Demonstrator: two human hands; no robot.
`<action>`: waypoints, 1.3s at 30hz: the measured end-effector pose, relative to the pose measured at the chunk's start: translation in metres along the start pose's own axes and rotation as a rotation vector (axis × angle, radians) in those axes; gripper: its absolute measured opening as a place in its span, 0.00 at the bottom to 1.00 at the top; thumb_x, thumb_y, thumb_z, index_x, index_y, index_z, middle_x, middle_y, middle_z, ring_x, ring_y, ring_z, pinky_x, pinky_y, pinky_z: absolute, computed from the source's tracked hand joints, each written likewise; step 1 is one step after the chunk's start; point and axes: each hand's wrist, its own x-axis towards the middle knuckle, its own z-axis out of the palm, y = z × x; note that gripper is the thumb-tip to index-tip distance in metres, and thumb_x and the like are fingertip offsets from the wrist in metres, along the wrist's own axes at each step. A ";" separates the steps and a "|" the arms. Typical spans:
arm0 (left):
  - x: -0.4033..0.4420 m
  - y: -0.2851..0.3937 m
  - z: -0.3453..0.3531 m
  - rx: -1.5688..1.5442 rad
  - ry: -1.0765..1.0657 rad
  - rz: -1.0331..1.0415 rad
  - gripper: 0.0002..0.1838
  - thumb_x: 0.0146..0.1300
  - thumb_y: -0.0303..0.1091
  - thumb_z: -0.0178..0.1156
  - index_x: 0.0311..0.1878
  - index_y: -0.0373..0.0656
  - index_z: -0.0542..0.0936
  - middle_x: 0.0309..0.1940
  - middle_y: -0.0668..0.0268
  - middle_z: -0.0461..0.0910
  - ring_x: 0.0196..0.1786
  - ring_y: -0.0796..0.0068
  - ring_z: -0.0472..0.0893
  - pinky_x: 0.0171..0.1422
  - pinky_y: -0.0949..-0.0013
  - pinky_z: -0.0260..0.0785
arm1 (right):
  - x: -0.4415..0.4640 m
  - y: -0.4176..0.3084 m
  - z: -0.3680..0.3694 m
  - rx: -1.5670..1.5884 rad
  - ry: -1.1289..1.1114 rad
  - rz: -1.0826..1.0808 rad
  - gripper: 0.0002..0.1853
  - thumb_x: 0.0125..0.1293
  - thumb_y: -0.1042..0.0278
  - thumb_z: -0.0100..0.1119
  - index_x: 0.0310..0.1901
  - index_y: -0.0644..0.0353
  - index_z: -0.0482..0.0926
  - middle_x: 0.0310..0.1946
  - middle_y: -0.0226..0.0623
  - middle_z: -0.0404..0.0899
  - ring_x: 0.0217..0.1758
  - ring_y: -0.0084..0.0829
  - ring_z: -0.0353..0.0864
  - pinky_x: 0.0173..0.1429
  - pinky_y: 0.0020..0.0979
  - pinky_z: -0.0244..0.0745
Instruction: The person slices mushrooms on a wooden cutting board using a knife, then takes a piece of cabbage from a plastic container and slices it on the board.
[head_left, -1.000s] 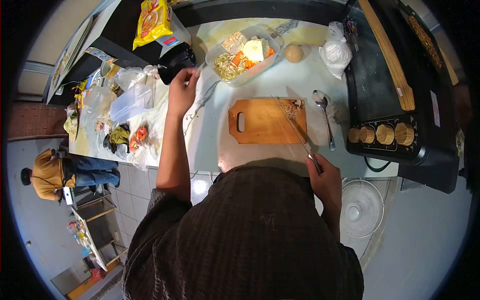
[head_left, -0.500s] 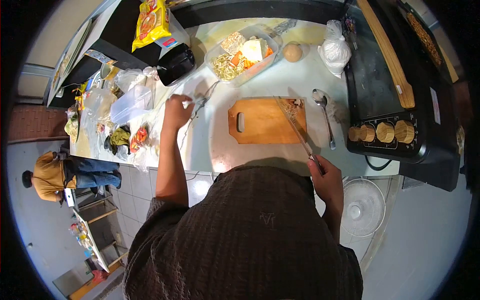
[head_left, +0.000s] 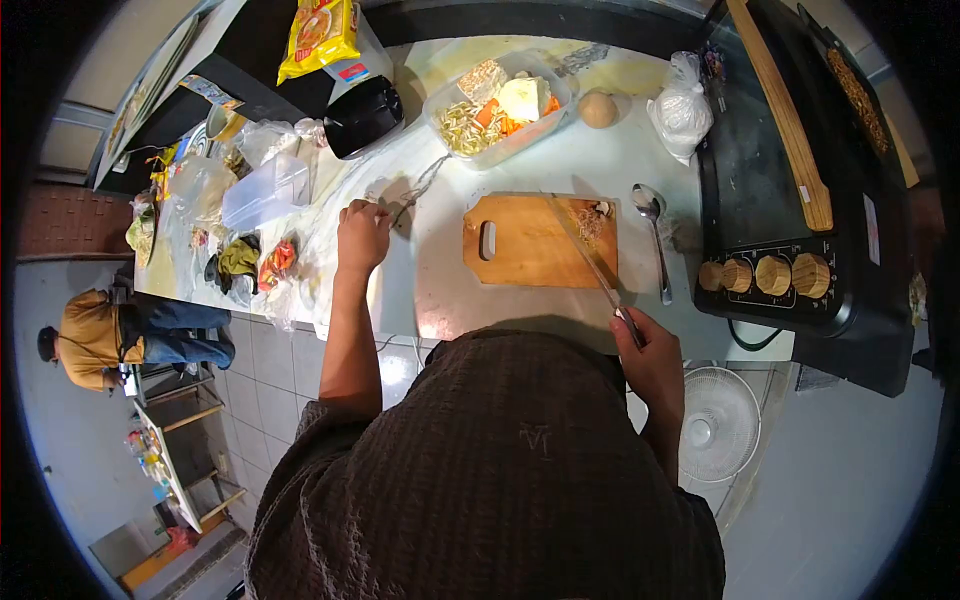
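Observation:
My right hand [head_left: 650,358] grips the handle of a knife [head_left: 590,258], whose blade slants up and left across the right part of a wooden cutting board [head_left: 535,245]. Right of the blade, a small pile of finely chopped bits [head_left: 592,222] lies at the board's upper right corner, with a small pale piece beside it. My left hand [head_left: 363,238] is over the counter, left of the board, with its fingers curled in; whatever they may hold is hidden. To the right of the board rests a metal spoon [head_left: 655,235].
Behind the board stand a clear container [head_left: 490,155] of sprouts, carrot and other food, a brown egg [head_left: 598,110] and a bag of white powder [head_left: 682,112]. A black stove [head_left: 770,235] is at right. Plastic bags [head_left: 200,190] crowd the left. Another person [head_left: 95,340] stands farther left.
My left hand has turned and its fingers have curled in more. The knife stays in my right hand in nearly the same place over the board. The view has shifted slightly.

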 end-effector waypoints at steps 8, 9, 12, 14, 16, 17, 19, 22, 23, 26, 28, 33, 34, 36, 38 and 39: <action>0.010 0.062 -0.019 -0.635 -0.035 0.044 0.07 0.71 0.29 0.61 0.46 0.35 0.80 0.36 0.56 0.87 0.39 0.66 0.87 0.45 0.67 0.76 | -0.001 0.009 0.003 0.025 0.019 -0.020 0.22 0.70 0.51 0.63 0.56 0.60 0.84 0.40 0.49 0.88 0.44 0.44 0.89 0.49 0.37 0.79; 0.010 0.074 -0.013 -0.688 -0.068 0.067 0.07 0.72 0.29 0.61 0.46 0.35 0.80 0.36 0.59 0.87 0.40 0.72 0.86 0.45 0.69 0.76 | -0.001 0.009 0.005 0.025 0.021 -0.013 0.22 0.70 0.51 0.63 0.56 0.60 0.84 0.40 0.49 0.88 0.44 0.44 0.89 0.49 0.37 0.79; 0.002 0.115 0.004 -0.797 -0.266 0.063 0.06 0.71 0.29 0.61 0.47 0.37 0.81 0.35 0.60 0.86 0.38 0.73 0.85 0.44 0.67 0.76 | -0.004 0.011 0.009 0.047 0.036 -0.021 0.21 0.70 0.52 0.62 0.56 0.60 0.84 0.40 0.49 0.88 0.45 0.44 0.89 0.50 0.37 0.79; -0.005 0.145 0.009 -0.747 -0.265 0.172 0.07 0.68 0.30 0.63 0.44 0.38 0.82 0.32 0.57 0.85 0.35 0.66 0.85 0.41 0.62 0.76 | -0.008 0.008 0.013 0.150 0.044 -0.045 0.19 0.72 0.58 0.64 0.55 0.64 0.84 0.29 0.29 0.82 0.30 0.17 0.72 0.38 0.25 0.69; -0.010 0.168 0.013 -0.714 -0.300 0.187 0.07 0.67 0.31 0.64 0.43 0.38 0.82 0.31 0.55 0.84 0.34 0.62 0.85 0.40 0.61 0.76 | -0.010 0.015 0.020 0.142 0.068 -0.083 0.19 0.72 0.58 0.64 0.55 0.64 0.84 0.28 0.28 0.82 0.30 0.17 0.71 0.37 0.25 0.69; -0.014 0.180 0.013 -0.678 -0.326 0.196 0.08 0.65 0.33 0.65 0.41 0.38 0.82 0.31 0.54 0.84 0.33 0.57 0.84 0.40 0.59 0.76 | -0.011 0.016 0.023 0.133 0.085 -0.129 0.19 0.72 0.58 0.64 0.55 0.64 0.84 0.28 0.28 0.81 0.30 0.18 0.71 0.37 0.25 0.68; -0.020 0.190 0.027 -0.656 -0.303 0.191 0.08 0.63 0.33 0.65 0.38 0.39 0.81 0.31 0.51 0.83 0.33 0.51 0.84 0.40 0.56 0.76 | -0.014 0.011 0.019 0.105 0.032 -0.078 0.19 0.72 0.55 0.63 0.55 0.62 0.83 0.34 0.40 0.84 0.37 0.34 0.79 0.42 0.33 0.73; -0.020 0.194 0.034 -0.605 -0.110 0.306 0.06 0.61 0.31 0.64 0.36 0.38 0.81 0.32 0.50 0.83 0.36 0.46 0.83 0.41 0.53 0.77 | -0.014 0.006 0.016 0.054 -0.052 -0.041 0.19 0.73 0.52 0.61 0.54 0.60 0.82 0.38 0.53 0.86 0.43 0.53 0.87 0.46 0.42 0.78; -0.020 0.194 0.034 -0.601 -0.109 0.315 0.05 0.60 0.30 0.64 0.36 0.38 0.81 0.32 0.49 0.83 0.36 0.45 0.83 0.41 0.51 0.76 | -0.014 0.006 0.016 0.029 -0.081 -0.053 0.19 0.74 0.52 0.60 0.52 0.60 0.82 0.36 0.54 0.85 0.42 0.55 0.86 0.45 0.44 0.77; -0.020 0.193 0.037 -0.574 -0.083 0.345 0.05 0.59 0.28 0.63 0.35 0.38 0.81 0.32 0.48 0.82 0.36 0.43 0.83 0.41 0.49 0.76 | -0.012 0.009 0.021 0.040 -0.066 -0.081 0.18 0.75 0.53 0.59 0.50 0.61 0.81 0.35 0.54 0.84 0.41 0.57 0.85 0.43 0.45 0.76; -0.019 0.192 0.038 -0.550 -0.056 0.367 0.04 0.59 0.28 0.63 0.35 0.37 0.81 0.32 0.48 0.82 0.35 0.43 0.82 0.41 0.49 0.76 | -0.011 0.007 0.020 0.037 -0.081 -0.077 0.18 0.75 0.52 0.59 0.51 0.60 0.81 0.35 0.54 0.84 0.41 0.57 0.85 0.43 0.45 0.76; -0.018 0.192 0.039 -0.564 -0.073 0.362 0.04 0.61 0.27 0.63 0.35 0.37 0.82 0.32 0.46 0.82 0.37 0.42 0.82 0.44 0.48 0.76 | -0.011 0.012 0.024 0.048 -0.053 -0.100 0.18 0.75 0.52 0.58 0.52 0.60 0.81 0.35 0.54 0.84 0.41 0.57 0.84 0.43 0.45 0.76; -0.018 0.191 0.040 -0.564 -0.075 0.363 0.04 0.61 0.27 0.63 0.35 0.37 0.82 0.32 0.46 0.82 0.37 0.42 0.82 0.44 0.48 0.76 | -0.010 0.011 0.023 0.028 -0.063 -0.096 0.19 0.75 0.52 0.58 0.52 0.60 0.81 0.35 0.54 0.84 0.41 0.58 0.84 0.42 0.46 0.76; -0.017 0.190 0.044 -0.537 -0.061 0.397 0.05 0.61 0.28 0.63 0.36 0.36 0.82 0.32 0.46 0.82 0.37 0.42 0.82 0.44 0.47 0.76 | -0.010 0.011 0.022 0.008 -0.074 -0.093 0.19 0.75 0.52 0.58 0.52 0.61 0.81 0.35 0.55 0.84 0.40 0.58 0.84 0.42 0.46 0.76; -0.018 0.191 0.041 -0.530 -0.069 0.383 0.05 0.61 0.28 0.63 0.36 0.36 0.82 0.32 0.47 0.82 0.37 0.42 0.82 0.44 0.48 0.76 | -0.009 0.013 0.023 0.008 -0.074 -0.127 0.19 0.75 0.52 0.57 0.52 0.61 0.81 0.35 0.56 0.84 0.40 0.59 0.84 0.42 0.47 0.76; -0.018 0.192 0.039 -0.523 -0.076 0.368 0.05 0.61 0.28 0.63 0.37 0.36 0.83 0.32 0.47 0.82 0.38 0.42 0.82 0.44 0.48 0.76 | -0.009 0.012 0.023 0.009 -0.074 -0.127 0.19 0.75 0.52 0.57 0.52 0.61 0.81 0.35 0.56 0.84 0.40 0.59 0.84 0.42 0.47 0.76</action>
